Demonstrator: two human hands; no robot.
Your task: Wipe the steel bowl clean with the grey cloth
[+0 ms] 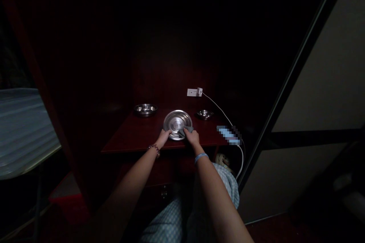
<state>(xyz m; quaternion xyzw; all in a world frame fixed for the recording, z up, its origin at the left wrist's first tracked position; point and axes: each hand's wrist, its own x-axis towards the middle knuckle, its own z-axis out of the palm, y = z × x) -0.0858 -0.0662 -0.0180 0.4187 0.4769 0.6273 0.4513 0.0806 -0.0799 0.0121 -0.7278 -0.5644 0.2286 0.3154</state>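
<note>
The left hand (163, 137) steadied the near rim of the steel plate (176, 123) on the desk (134, 134), fingers curled on it. The right hand (191, 136), just beside, pinched a grey cloth (185, 130) against the plate, seemingly mid-wipe; next, sweeping the cloth farther across while the plate stays pinned.

left hand (163, 137), right hand (192, 136), both arms outstretched

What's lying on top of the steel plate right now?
A grey cloth lies on the steel plate, pressed at its near right edge by the right hand. The left hand grips the near left rim. The plate surface beneath the cloth and fingers is covered.
</note>
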